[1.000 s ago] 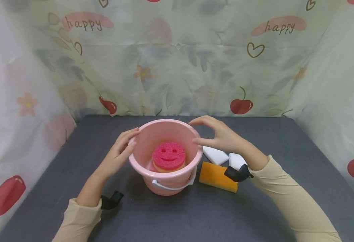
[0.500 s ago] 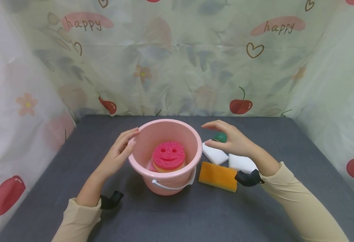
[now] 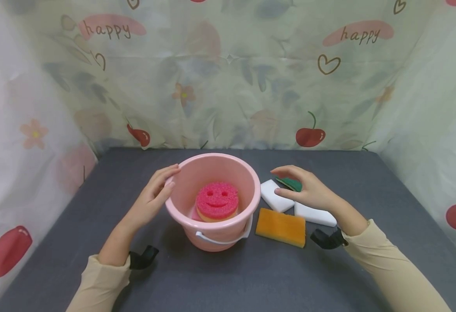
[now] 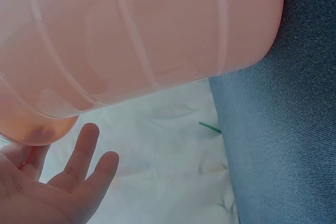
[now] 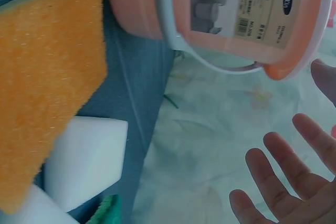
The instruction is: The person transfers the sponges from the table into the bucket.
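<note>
1 smiley sponge (image 3: 217, 200) sits inside the pink bucket (image 3: 181, 203).

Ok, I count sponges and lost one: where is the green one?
In the head view the green sponge lies right of the pink bucket, just behind the two white sponges, under the right hand's fingers.

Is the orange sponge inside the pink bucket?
No. In the head view the orange sponge lies on the grey table beside the pink bucket; only the pink smiley sponge is inside it.
</note>
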Tool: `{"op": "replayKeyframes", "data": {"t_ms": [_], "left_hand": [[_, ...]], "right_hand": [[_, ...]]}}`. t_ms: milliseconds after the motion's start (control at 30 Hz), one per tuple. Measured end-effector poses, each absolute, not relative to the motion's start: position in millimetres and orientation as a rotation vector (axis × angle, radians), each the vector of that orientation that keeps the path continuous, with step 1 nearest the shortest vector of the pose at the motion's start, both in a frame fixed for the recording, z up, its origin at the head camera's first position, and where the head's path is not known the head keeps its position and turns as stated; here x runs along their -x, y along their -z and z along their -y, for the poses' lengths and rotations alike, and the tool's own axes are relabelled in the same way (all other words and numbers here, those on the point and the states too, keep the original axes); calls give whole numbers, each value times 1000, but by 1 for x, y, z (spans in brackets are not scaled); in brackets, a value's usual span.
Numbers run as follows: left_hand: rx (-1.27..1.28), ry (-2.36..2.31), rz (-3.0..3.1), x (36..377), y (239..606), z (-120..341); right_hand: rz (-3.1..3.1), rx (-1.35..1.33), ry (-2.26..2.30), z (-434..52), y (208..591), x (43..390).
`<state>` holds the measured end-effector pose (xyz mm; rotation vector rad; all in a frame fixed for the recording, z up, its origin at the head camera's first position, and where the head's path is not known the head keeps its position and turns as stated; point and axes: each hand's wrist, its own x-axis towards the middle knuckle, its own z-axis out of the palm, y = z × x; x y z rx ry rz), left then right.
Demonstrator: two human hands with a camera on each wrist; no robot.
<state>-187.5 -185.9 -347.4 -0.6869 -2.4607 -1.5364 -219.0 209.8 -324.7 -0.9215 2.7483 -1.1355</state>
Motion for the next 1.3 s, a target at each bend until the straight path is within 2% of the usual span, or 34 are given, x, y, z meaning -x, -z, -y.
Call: {"op": "replayKeyframes", "data": {"t_ms": [1300], "left_hand": [[662,1553,2473,187,348,186]], "right_hand": [[-2673,888,1062,-233,393,203]]}}
